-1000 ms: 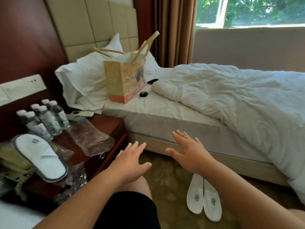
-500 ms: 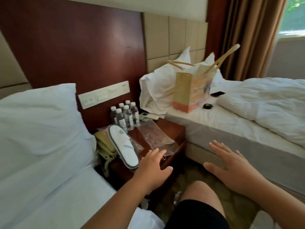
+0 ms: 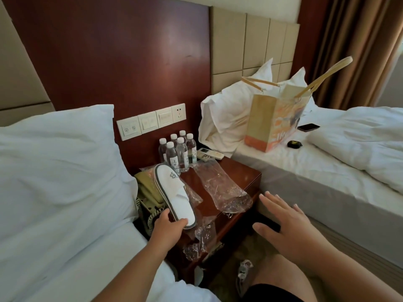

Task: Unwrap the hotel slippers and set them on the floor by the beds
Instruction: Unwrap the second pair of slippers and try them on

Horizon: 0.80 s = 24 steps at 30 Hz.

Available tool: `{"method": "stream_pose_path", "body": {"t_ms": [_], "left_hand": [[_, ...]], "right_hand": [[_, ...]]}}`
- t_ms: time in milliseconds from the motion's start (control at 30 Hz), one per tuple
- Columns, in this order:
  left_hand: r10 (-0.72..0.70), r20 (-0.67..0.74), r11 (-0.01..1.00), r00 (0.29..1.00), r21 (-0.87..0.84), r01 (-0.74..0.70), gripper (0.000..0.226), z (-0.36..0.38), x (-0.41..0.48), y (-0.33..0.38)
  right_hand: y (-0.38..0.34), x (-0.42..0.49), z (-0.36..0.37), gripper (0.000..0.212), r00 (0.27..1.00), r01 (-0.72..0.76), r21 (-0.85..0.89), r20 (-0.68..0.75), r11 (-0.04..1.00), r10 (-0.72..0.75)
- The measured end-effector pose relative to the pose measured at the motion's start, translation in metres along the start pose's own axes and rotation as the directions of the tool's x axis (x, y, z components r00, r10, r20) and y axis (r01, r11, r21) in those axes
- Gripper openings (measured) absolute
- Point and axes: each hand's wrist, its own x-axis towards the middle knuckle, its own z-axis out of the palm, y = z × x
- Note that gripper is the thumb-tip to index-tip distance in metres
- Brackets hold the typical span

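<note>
Between left bed and right bed, on the reddish-brown wooden tabletop, a white fabric slipper with dark trim lies upper side up and slanted. Its toe end, with the grey logo, is near the bottles; its heel end reaches past the front-left edge. Left hand has its grip clamped on that heel end, thumb on top, fingers under.

Slipper rests partly on an olive-green corded telephone and on thin clear film. Cannot tell whether it is inside a wrapper or whether a second slipper sits beneath.

Right hand hovers over the gap between tabletop and right bed, palm down, grip apart, fingers spread, holding nothing.

Empty clear plastic wrapper lies flat on the tabletop just right of the slipper, its near end over the front edge. Crumpled clear plastic hangs at the front edge below the left hand.

Six small clear water bottles stand clustered at the back, with a white remote control beside them and a white wall switch panel above.

Left bed carries a big white pillow. On the right bed:
- tan-and-orange paper carrier bag, upright against white pillows
- black phone and small black oval object beside the bag
- rumpled white duvet
</note>
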Motion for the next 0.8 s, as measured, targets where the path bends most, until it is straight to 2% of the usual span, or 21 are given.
{"method": "stream_pose_path", "body": {"t_ms": [133, 267, 500, 800], "left_hand": [[-0.185, 0.0, 0.961, 0.983, -0.21, 0.181, 0.083, 0.006, 0.026, -0.001], [-0.245, 0.027, 0.927, 0.969, -0.286, 0.243, 0.075, 0.016, 0.047, -0.001], [-0.291, 0.007, 0.925, 0.957, -0.255, 0.283, 0.066, 0.029, 0.065, 0.001], [-0.373, 0.047, 0.87, 0.927, -0.33, 0.367, 0.041, 0.04, 0.077, 0.002]], "right_hand": [[-0.006, 0.014, 0.008, 0.076, 0.999, 0.025, -0.005, 0.021, 1.0, -0.025], [-0.008, 0.02, 0.016, 0.077, 0.999, 0.036, 0.01, 0.038, 0.999, -0.037], [0.0, 0.023, 0.026, 0.077, 0.997, 0.008, 0.037, 0.078, 0.999, -0.011], [0.01, 0.022, 0.037, 0.077, 0.99, -0.026, 0.043, 0.136, 0.999, 0.02]]}}
